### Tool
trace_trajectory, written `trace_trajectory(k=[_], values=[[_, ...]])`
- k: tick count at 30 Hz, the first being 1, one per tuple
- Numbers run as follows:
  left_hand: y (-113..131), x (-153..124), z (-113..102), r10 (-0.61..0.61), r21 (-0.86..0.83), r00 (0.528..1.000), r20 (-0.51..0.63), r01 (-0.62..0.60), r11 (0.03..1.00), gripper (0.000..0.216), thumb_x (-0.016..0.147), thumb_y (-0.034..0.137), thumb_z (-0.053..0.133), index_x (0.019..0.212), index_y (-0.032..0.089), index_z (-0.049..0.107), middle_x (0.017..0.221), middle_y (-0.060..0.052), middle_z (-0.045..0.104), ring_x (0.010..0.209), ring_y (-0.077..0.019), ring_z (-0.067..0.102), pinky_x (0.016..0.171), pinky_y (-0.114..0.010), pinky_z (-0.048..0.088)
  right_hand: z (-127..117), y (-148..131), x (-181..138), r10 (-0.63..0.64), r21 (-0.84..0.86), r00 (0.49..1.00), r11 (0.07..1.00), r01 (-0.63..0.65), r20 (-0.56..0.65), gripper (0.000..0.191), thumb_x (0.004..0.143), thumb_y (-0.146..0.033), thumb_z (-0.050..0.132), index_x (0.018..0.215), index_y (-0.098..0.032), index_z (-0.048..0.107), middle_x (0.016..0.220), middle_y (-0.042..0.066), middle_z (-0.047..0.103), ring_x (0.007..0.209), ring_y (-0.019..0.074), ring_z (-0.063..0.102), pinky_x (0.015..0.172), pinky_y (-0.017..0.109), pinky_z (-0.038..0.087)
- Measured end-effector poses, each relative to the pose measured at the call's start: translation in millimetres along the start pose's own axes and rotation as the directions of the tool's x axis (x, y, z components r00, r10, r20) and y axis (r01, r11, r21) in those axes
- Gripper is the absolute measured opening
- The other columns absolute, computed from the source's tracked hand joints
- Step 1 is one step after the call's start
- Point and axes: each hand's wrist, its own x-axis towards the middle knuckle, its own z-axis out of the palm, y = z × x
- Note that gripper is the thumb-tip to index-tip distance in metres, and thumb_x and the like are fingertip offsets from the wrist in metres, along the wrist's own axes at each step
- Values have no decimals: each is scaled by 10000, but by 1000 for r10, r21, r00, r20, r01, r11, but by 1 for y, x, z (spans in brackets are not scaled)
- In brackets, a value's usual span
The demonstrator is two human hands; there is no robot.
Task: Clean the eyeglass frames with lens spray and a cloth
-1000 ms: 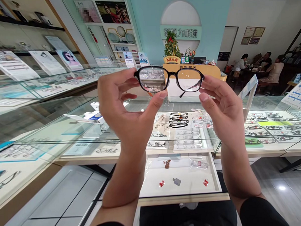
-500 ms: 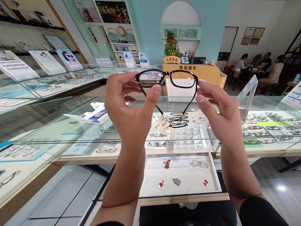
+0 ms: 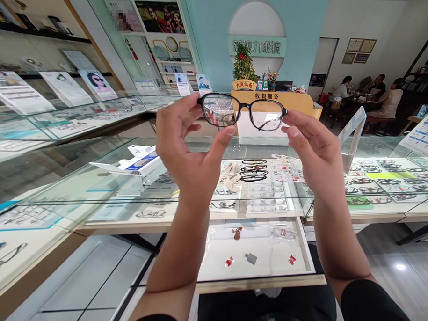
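A pair of black-framed eyeglasses [image 3: 245, 106] is held up above the glass counter, lenses toward me and the right end a little lower. My left hand [image 3: 188, 142] grips the frame's left end near the hinge, with the thumb under the left lens. At the other end, my right hand [image 3: 313, 147] pinches the right hinge between thumb and fingers. Below the glasses, a stack of black eyeglasses [image 3: 254, 171] lies in the display case, with a beige cloth [image 3: 230, 176] to its left and clear-framed glasses [image 3: 286, 168] to its right.
An open drawer [image 3: 260, 283] below holds small red packets, a grey tag [image 3: 251, 258] and a brown charm [image 3: 237, 233]. A white display box [image 3: 140, 160] stands on the counter at left, a sign holder [image 3: 352, 139] at right. Several people sit at the far right.
The eyeglasses have turned, so the temples that hung down below the lenses no longer show there. Both hands have shifted slightly right with them.
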Motion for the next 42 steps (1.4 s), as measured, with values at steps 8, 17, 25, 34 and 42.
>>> trace_trajectory(k=[8,17,25,34,42], values=[[-20,-2,7,-79,-205,993,93,97,974,663,858,689,862,1399,371,647,1400,-74,693,1391,-356,691,1159,-522,613,-6,-7,-2,25,76,993,997,-34,113,406,1093,-516,615,1470,-411,723,1547,19,721,1349,270,737,1075,483,663],[-13,-6,7,84,-207,996,8,-80,975,743,780,588,981,1395,311,669,1409,-78,665,1235,-303,742,1036,-457,603,-4,-1,-1,92,155,991,982,-106,96,418,1077,-548,639,1463,-404,710,1536,15,711,1383,292,720,1055,483,680],[-2,-9,3,57,-222,998,25,-50,974,709,771,533,1002,1368,343,672,1400,-64,642,1351,-348,684,1102,-490,578,-5,2,3,114,225,993,969,-105,-24,317,1045,-577,694,1231,-347,808,1241,25,816,1203,249,780,955,420,697],[-15,-12,8,38,-226,994,106,-13,974,736,760,562,999,1376,342,662,1370,-63,665,1340,-342,699,1121,-529,622,-5,5,3,37,207,994,978,-14,-107,276,1046,-547,713,1201,-335,797,1205,29,800,1130,227,795,926,406,694],[-17,-9,8,107,-233,988,114,-78,969,735,769,541,1000,1393,362,655,1343,-55,677,1274,-316,739,1097,-502,647,-6,6,4,43,226,994,974,-19,-101,270,1033,-551,733,1181,-335,798,1166,21,794,1105,214,796,900,386,694]])
